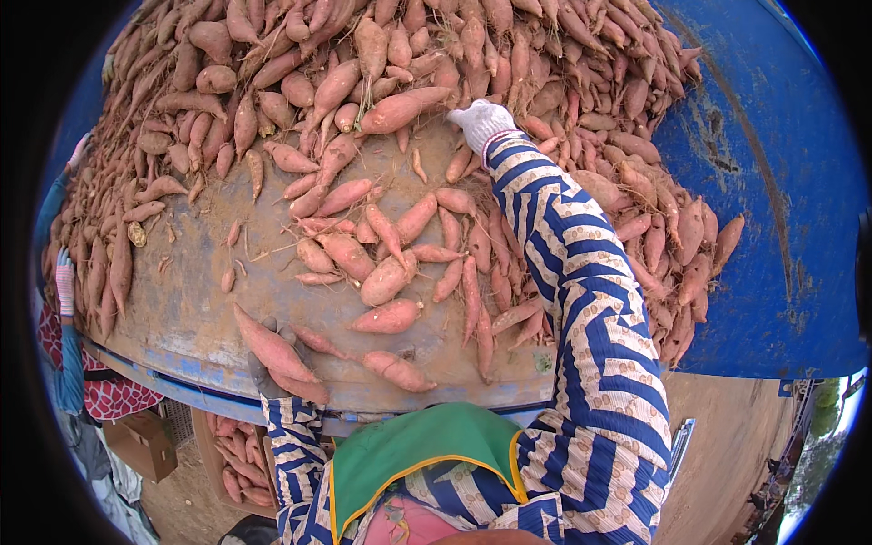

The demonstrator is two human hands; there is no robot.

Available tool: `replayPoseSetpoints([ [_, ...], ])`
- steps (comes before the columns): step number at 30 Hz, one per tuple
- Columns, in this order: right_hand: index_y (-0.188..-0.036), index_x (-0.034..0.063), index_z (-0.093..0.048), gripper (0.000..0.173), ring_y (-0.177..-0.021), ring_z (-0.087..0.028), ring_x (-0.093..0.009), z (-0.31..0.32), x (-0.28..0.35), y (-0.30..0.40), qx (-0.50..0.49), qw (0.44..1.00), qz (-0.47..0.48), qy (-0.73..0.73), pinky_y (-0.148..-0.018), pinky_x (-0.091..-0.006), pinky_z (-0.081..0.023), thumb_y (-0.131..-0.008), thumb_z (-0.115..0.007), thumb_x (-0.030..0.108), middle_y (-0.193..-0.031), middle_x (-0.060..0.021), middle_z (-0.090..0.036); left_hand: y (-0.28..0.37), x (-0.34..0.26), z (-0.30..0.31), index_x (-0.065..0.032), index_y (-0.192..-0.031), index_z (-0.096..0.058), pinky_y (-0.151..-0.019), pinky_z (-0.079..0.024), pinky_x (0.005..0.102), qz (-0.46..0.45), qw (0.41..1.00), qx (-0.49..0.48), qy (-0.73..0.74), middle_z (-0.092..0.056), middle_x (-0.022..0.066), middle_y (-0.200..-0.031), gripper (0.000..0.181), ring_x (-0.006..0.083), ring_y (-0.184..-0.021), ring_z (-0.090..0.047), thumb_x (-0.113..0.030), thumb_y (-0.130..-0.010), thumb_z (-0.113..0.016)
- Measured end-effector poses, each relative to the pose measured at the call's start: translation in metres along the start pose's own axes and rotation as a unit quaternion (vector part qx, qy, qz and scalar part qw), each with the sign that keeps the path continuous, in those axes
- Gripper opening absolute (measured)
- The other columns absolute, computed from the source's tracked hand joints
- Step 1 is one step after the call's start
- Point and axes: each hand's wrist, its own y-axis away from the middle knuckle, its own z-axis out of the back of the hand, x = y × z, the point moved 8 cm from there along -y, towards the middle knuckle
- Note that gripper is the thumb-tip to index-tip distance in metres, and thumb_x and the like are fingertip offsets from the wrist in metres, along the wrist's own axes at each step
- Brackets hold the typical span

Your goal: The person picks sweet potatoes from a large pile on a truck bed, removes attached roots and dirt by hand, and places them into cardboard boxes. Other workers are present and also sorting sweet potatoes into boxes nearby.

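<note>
My left hand (264, 377), in a dark grey glove, is at the near edge of the sorting table. It grips a long sweet potato (274, 346), and a second sweet potato (300, 387) sits against its palm side. My right hand (481, 120) wears a white knit glove and reaches far forward to the foot of the heap. Its fingertips are curled down by the right end of a large sweet potato (403, 111); whether they hold anything is hidden. Between my hands lies a loose cluster of sweet potatoes (388, 278) with thin roots.
A tall heap of sweet potatoes (436, 34) fills the table's far side. Blue metal sheeting (790, 204) rises at right. Another person's gloved hand (65, 283) rests at the left edge. Below stand a carton of sweet potatoes (211, 470) and a cardboard box (142, 446).
</note>
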Motion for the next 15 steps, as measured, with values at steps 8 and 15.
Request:
replayPoseSetpoints([
  [8,-0.107,0.0159,-0.072,0.022,-0.103,-0.071,-0.027,-0.02,-0.005,0.04,-0.104,0.98,0.132,0.109,-0.073,-0.0386,-0.061,-0.086,-0.069,0.017,-0.121,-0.0068,-0.064,-0.003,0.003,-0.005,-0.0046,-0.151,-0.042,-0.104,-0.052,0.0457,0.009,1.0,0.0,-0.008,-0.059,0.018,-0.135,0.076,0.0326,-0.123,-0.06,-0.054,-0.095,-0.059],
  [15,-0.116,0.0132,-0.069,0.028,-0.11,-0.07,-0.037,0.006,-0.006,0.029,-0.078,0.992,0.035,-0.092,-0.085,-0.0458,-0.059,-0.089,-0.071,0.013,-0.12,-0.0146,-0.067,0.001,0.005,-0.004,-0.0058,-0.153,-0.039,-0.107,-0.051,0.0466,0.012,1.0,-0.004,-0.005,-0.057,0.0188,-0.139,0.077,0.0337,-0.127,-0.057,-0.057,-0.097,-0.054],
])
